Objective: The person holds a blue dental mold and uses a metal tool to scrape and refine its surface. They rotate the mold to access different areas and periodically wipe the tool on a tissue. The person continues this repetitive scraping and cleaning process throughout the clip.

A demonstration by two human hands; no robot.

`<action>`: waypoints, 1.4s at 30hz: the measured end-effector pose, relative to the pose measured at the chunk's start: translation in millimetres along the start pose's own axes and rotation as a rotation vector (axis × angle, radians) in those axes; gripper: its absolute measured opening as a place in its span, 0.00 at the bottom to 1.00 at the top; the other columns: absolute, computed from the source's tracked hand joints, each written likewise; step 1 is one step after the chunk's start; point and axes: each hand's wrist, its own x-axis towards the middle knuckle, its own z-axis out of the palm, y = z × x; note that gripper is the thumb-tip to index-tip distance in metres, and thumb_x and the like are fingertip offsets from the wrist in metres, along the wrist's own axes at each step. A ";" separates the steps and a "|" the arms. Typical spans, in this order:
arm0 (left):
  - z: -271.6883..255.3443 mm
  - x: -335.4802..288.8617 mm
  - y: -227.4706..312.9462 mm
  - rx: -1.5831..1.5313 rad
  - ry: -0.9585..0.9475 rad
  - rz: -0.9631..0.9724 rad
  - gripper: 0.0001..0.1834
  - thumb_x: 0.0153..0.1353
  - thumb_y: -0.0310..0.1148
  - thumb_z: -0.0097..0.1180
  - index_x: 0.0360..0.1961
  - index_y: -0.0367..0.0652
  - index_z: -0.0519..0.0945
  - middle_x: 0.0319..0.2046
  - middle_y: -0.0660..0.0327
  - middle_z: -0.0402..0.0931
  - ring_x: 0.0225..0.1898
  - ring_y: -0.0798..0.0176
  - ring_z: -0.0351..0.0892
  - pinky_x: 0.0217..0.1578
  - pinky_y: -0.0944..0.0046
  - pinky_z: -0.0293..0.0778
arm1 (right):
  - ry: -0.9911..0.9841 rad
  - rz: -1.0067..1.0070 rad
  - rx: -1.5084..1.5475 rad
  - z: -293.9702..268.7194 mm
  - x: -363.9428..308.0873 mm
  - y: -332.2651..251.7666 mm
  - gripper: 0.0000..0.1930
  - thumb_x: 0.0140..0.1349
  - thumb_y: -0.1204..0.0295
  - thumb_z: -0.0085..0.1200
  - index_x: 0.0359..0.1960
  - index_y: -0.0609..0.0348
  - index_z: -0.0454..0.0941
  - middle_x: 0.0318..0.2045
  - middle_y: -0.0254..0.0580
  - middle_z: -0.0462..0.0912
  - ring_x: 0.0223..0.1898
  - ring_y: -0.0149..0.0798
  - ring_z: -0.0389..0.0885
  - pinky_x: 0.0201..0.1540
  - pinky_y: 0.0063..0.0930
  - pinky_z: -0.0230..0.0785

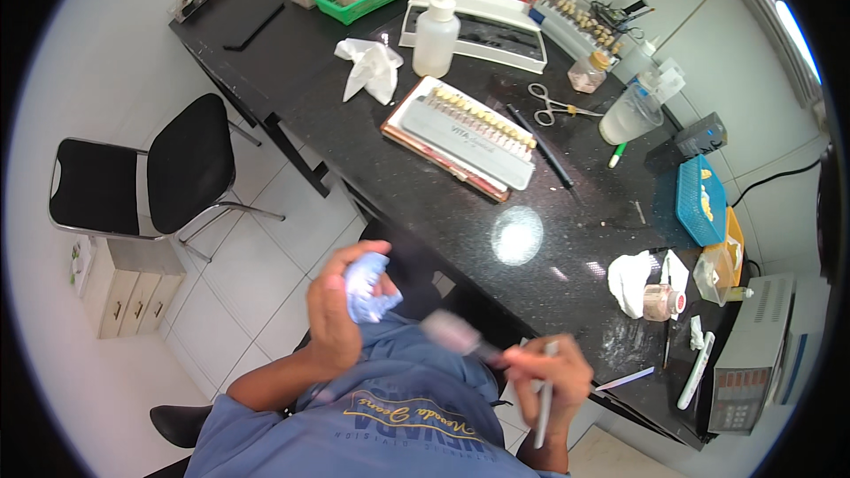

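My left hand [332,310] is closed round a pale blue and white dental cast [365,288], held up in front of my body with its toothed side showing. To the right of it, a brush [450,333] with a wide pinkish-white head points toward the cast; motion smears it, and a gap separates the two. The brush is gripped by my right hand [553,378]. A slim white stick [543,416] also runs down through the fingers of that hand; I cannot tell whether it is a separate tool.
On the black worktop [425,199] lie a tooth shade guide [469,142], a squeeze bottle [436,40], forceps [553,106] and a black pen [542,149]. A pink-filled jar [660,301] and crumpled tissue [629,283] sit at the right, near a blue basket [699,204]. A black chair [188,150] stands left.
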 end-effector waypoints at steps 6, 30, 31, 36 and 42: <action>24.0 10.7 15.1 -0.155 0.028 0.024 0.25 0.78 0.41 0.40 0.65 0.31 0.66 0.47 0.52 0.78 0.48 0.66 0.78 0.53 0.65 0.74 | 0.350 0.168 -0.384 -29.4 20.8 23.5 0.14 0.55 0.88 0.59 0.43 0.62 0.84 0.31 0.44 0.82 0.27 0.35 0.78 0.30 0.29 0.71; 57.3 9.3 30.3 -0.201 -0.114 0.041 0.36 0.74 0.48 0.51 0.71 0.31 0.59 0.50 0.51 0.77 0.50 0.66 0.77 0.55 0.61 0.74 | 0.370 -0.117 0.001 9.7 28.1 18.2 0.13 0.55 0.85 0.55 0.41 0.58 0.84 0.29 0.47 0.84 0.29 0.40 0.82 0.31 0.29 0.73; 57.4 10.8 29.2 -0.213 -0.111 0.026 0.37 0.74 0.48 0.51 0.71 0.32 0.59 0.49 0.51 0.77 0.50 0.65 0.77 0.55 0.61 0.74 | 0.336 -0.119 0.034 15.4 32.7 16.0 0.13 0.54 0.84 0.59 0.41 0.58 0.84 0.30 0.47 0.84 0.30 0.41 0.83 0.31 0.29 0.74; 53.6 16.6 17.1 -0.243 -0.111 -0.039 0.37 0.74 0.49 0.51 0.72 0.32 0.57 0.47 0.51 0.77 0.52 0.62 0.76 0.57 0.58 0.73 | 0.099 -0.122 0.086 37.1 52.9 6.4 0.23 0.45 0.69 0.78 0.44 0.58 0.85 0.40 0.48 0.84 0.33 0.40 0.86 0.32 0.30 0.78; 51.3 32.2 13.5 -0.336 -0.152 -0.079 0.41 0.68 0.43 0.62 0.72 0.34 0.56 0.49 0.49 0.76 0.56 0.60 0.76 0.60 0.57 0.73 | 0.034 -0.064 0.072 48.7 62.8 13.2 0.20 0.46 0.71 0.77 0.43 0.56 0.86 0.39 0.45 0.85 0.31 0.38 0.86 0.30 0.29 0.78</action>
